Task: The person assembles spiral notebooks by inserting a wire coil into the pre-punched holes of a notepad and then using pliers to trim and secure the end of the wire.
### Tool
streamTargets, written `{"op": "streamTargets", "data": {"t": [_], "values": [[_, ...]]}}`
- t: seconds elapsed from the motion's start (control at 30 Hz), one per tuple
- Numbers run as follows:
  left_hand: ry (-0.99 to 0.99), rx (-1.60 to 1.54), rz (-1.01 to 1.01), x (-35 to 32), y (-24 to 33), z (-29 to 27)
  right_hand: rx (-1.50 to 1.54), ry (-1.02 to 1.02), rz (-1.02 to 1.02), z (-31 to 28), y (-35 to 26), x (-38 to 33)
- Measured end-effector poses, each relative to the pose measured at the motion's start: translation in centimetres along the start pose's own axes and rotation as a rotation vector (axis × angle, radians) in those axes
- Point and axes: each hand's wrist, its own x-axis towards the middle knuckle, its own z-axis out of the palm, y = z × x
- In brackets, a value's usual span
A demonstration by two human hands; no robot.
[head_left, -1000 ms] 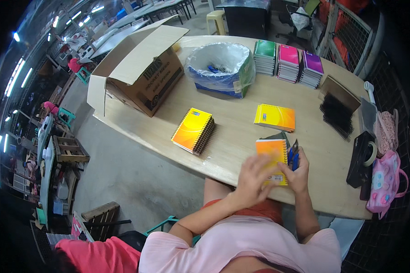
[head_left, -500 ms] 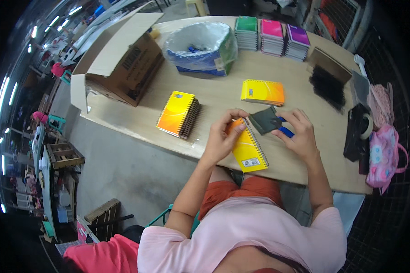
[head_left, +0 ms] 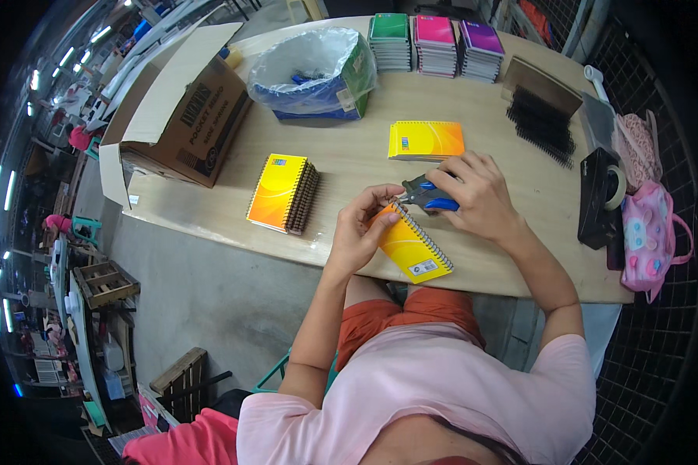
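My left hand [head_left: 362, 232] is closed on a yellow-and-orange spiral notebook [head_left: 412, 252], gripping it by its upper left end. The notebook is tilted, with its wire binding facing right. My right hand [head_left: 477, 198] is wrapped round blue-handled pliers [head_left: 426, 194]. Their jaws reach the top end of the wire coil, close by my left fingertips. Left of my hands lies a stack of yellow notebooks [head_left: 281, 194]. Beyond them is a smaller yellow pile [head_left: 426, 141].
At the back stand green [head_left: 389, 45], pink [head_left: 434, 46] and purple [head_left: 481, 50] notebook stacks, beside a plastic-lined box [head_left: 314, 97]. An open carton [head_left: 198, 124] is at left. Black wire coils [head_left: 540, 128], a tape dispenser [head_left: 599, 198] and a pink pouch [head_left: 648, 240] lie right.
The pliers have turned and come to the coil's top end, their jaws now showing. My right hand has moved up and left over them. The whole view has shifted slightly.
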Motion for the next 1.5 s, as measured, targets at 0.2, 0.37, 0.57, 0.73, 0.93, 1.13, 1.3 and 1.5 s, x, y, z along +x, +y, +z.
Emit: {"op": "streamTargets", "data": {"t": [0.2,0.37,0.57,0.73,0.93,1.13,1.3,1.5], "values": [[-0.004,-0.002,0.009,-0.2,0.1,0.1,-0.003,-0.037,0.000,0.4,-0.1,0.0],[-0.010,0.025,0.010,-0.2,0.2,0.4,0.032,-0.048,0.017,1.1,0.4,-0.6],[0.002,0.041,-0.006,-0.2,-0.8,0.2,0.088,-0.053,0.090,1.4,0.6,-1.2],[0.054,-0.073,-0.109,-0.2,-1.4,-0.3,-0.050,0.034,0.028,0.3,0.2,-0.6],[0.066,-0.078,-0.150,-0.3,-0.8,-0.1,-0.103,0.039,-0.064,0.6,-0.5,-0.2],[0.091,-0.058,-0.127,-0.3,-0.7,-0.2,-0.151,0.082,-0.106,1.0,-0.5,-0.3],[0.159,0.006,0.049,-0.6,-2.0,0.7,0.513,-0.575,0.395,0.1,0.4,0.0],[0.171,-0.113,0.011,0.3,-2.0,0.5,0.587,-0.380,0.436,-0.7,1.1,0.3]]}}
